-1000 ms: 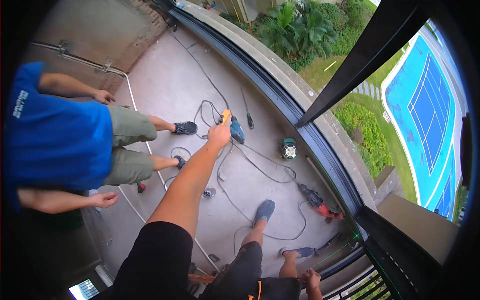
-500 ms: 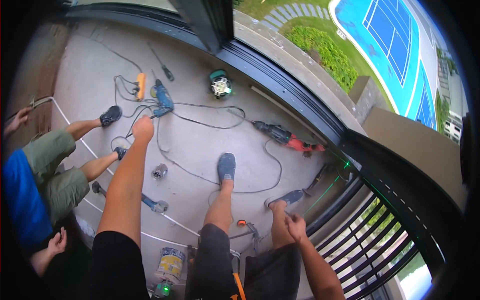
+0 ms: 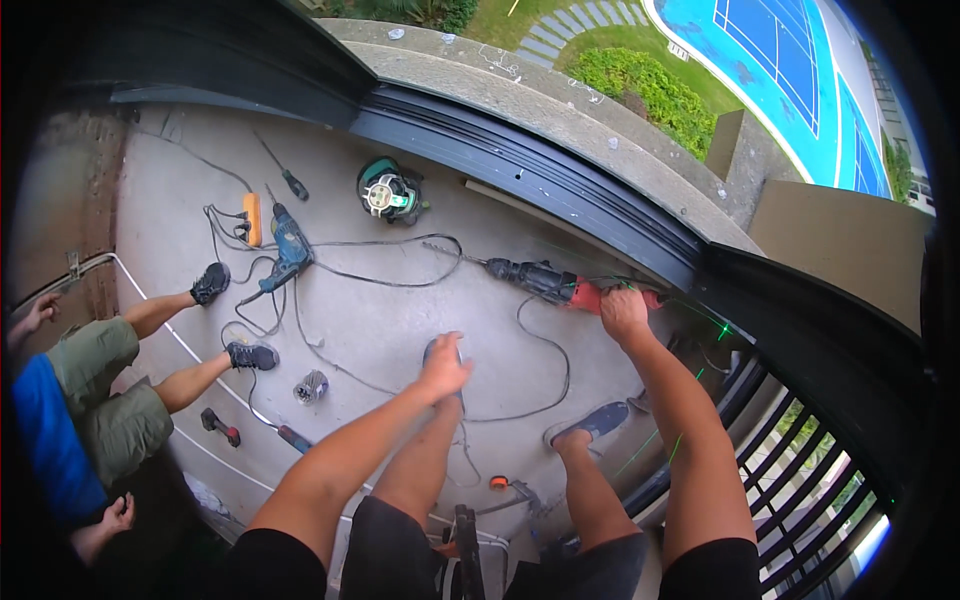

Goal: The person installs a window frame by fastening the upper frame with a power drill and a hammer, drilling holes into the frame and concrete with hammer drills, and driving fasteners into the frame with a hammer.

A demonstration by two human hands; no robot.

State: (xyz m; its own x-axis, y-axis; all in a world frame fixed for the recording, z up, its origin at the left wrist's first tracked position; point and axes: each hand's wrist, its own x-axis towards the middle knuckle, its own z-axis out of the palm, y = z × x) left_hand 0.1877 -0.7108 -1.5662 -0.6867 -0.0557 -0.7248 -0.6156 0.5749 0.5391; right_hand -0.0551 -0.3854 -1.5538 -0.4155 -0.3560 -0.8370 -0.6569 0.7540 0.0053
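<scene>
My right hand (image 3: 625,315) grips the rear of a red and black rotary hammer (image 3: 540,282), which lies on the grey floor with a long bit pointing left. Slightly blurred, my left hand (image 3: 445,370) hangs over my shoe and lower leg, fingers apart, holding nothing. Upper left of it, a blue drill (image 3: 288,248) lies among loose cables beside an orange power strip (image 3: 251,220). A green and black device (image 3: 390,190) rests near the dark window track (image 3: 520,170), with a long screwdriver (image 3: 292,183) to its left.
A co-worker (image 3: 60,420) in blue stands at left beside a white pipe (image 3: 150,300). A red-black tool (image 3: 220,425), spiky metal piece (image 3: 311,388) and orange tape roll (image 3: 498,482) lie on the floor. Black railing (image 3: 790,470) and green laser lines border the right.
My left hand has left the blue drill area and moved toward the middle. My right hand has come up from by my leg onto the rotary hammer. The view has turned.
</scene>
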